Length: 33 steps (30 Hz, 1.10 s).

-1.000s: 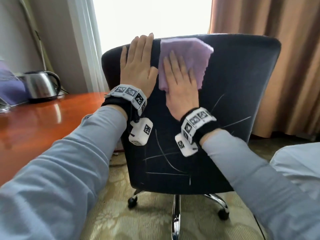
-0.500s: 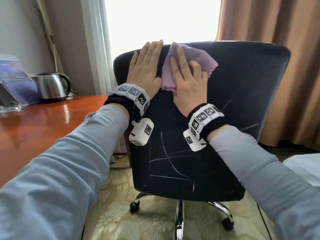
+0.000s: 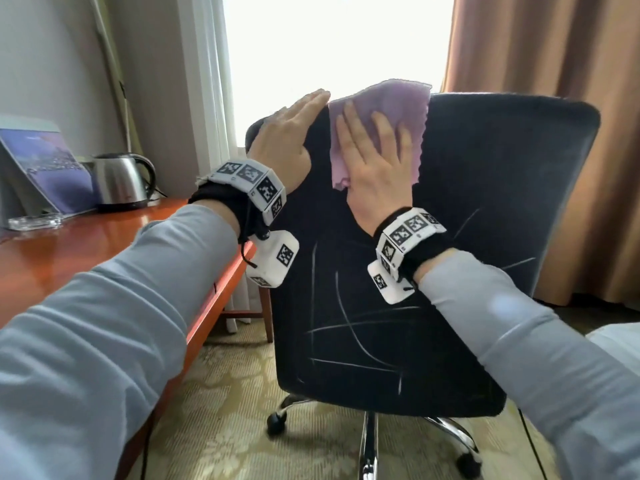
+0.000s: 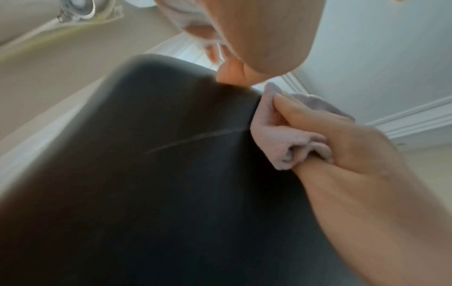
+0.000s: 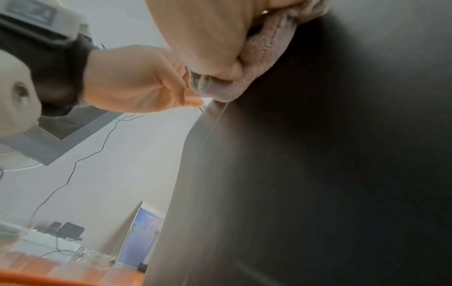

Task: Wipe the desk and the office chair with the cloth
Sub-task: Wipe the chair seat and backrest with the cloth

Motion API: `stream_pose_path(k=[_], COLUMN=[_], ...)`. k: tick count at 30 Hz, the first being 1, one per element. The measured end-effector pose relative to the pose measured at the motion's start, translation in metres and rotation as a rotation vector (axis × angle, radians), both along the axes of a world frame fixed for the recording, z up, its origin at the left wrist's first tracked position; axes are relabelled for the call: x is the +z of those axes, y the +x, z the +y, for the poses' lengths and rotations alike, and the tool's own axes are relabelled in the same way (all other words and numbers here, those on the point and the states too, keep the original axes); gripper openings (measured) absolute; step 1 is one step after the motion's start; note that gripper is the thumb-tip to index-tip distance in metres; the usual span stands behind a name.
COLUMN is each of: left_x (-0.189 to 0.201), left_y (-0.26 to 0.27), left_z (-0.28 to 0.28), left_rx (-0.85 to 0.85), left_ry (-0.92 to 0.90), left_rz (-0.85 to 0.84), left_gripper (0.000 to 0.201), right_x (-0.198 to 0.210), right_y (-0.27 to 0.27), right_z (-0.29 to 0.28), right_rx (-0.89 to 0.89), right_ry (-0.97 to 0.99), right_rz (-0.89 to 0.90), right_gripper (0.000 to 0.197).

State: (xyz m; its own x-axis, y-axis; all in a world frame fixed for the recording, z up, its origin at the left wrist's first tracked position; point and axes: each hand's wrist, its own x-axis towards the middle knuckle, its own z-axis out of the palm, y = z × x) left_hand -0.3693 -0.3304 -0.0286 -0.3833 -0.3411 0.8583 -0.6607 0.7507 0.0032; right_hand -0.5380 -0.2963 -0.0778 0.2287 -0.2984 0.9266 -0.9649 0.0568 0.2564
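1. Pressing a purple cloth [image 3: 381,123] flat against the back of a dark office chair [image 3: 485,237], the person's right hand [image 3: 377,168] spreads its fingers over the fabric near the top edge of the backrest; the hand is flattened on the cloth rather than clenched round it, though the left wrist view shows the cloth [image 4: 288,143] bunched in folds under that hand [image 4: 362,154].
2. Resting just beside it, the left hand [image 3: 287,136] lies with straight fingers on the upper left corner of the backrest, grasping nothing, its fingertips reaching the top rim close to the cloth's edge.
3. The cloth's upper edge stands a little above the top of the backrest, against the bright window [image 3: 329,46].
4. Pale scratch-like lines [image 3: 346,323] cross the lower part of the backrest, below both wrists.
5. Both wrists wear black bands carrying white marker blocks [image 3: 273,258], and grey sleeves [image 3: 104,323] cover the forearms.
6. The chair stands on a chrome wheeled base [image 3: 370,441] on a patterned carpet [image 3: 225,427].
7. A glossy reddish wooden desk [image 3: 69,254] stands to the left, its corner near the chair's left side.
8. On the desk sit a steel kettle [image 3: 121,181], a standing printed card [image 3: 48,168] and a clear glass dish [image 3: 34,221]; what these vessels hold cannot be made out.
9. Brown curtains [image 3: 554,64] hang to the right of the window, white sheers [image 3: 204,81] to the left.
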Motion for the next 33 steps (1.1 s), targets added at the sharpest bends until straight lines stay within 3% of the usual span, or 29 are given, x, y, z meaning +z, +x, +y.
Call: stream_pose_path(k=[3, 6, 9, 12, 14, 17, 20, 22, 26, 28, 30, 33], left_x=[-0.013, -0.026, -0.027, -0.029, -0.030, -0.029, -0.028, -0.027, -0.028, -0.025, -0.020, -0.018], left_y=[0.008, 0.006, 0.000, -0.003, -0.002, -0.003, -0.004, -0.005, -0.010, -0.010, -0.008, -0.004], left_z=[-0.008, -0.011, -0.014, -0.017, -0.017, -0.014, -0.010, -0.010, -0.012, -0.009, -0.001, 0.009], left_rx=[0.181, 0.159, 0.172, 0.190, 0.188, 0.190, 0.210, 0.214, 0.207, 0.194, 0.171, 0.168], left_ry=[0.044, 0.079, 0.066, 0.036, 0.034, 0.044, 0.057, 0.065, 0.036, 0.036, 0.090, 0.136], left_rz=[0.021, 0.038, 0.034, 0.060, 0.058, 0.054, 0.082, 0.078, 0.116, 0.137, 0.132, 0.128], left_gripper=[0.093, 0.100, 0.096, 0.090, 0.086, 0.091, 0.099, 0.099, 0.078, 0.072, 0.079, 0.088], right_x=[-0.045, -0.102, -0.073, -0.025, -0.026, -0.087, -0.149, -0.136, -0.041, -0.028, -0.067, -0.177], right_y=[0.012, 0.009, 0.005, 0.013, 0.023, 0.028, 0.021, 0.019, 0.022, 0.021, 0.021, 0.010], right_z=[-0.013, -0.020, -0.021, -0.020, -0.021, -0.025, -0.023, -0.019, -0.016, -0.021, -0.028, -0.027], right_rx=[0.009, -0.038, -0.048, -0.019, -0.014, -0.013, 0.006, -0.022, 0.005, 0.032, 0.048, 0.009], right_ry=[0.120, 0.247, 0.236, 0.107, 0.109, 0.311, 0.489, 0.510, 0.277, 0.231, 0.342, 0.653], right_rz=[0.111, 0.253, 0.268, 0.153, 0.124, 0.182, 0.262, 0.281, 0.151, 0.138, 0.180, 0.339], right_gripper=[0.079, 0.074, 0.071, 0.070, 0.071, 0.078, 0.072, 0.073, 0.073, 0.071, 0.071, 0.076])
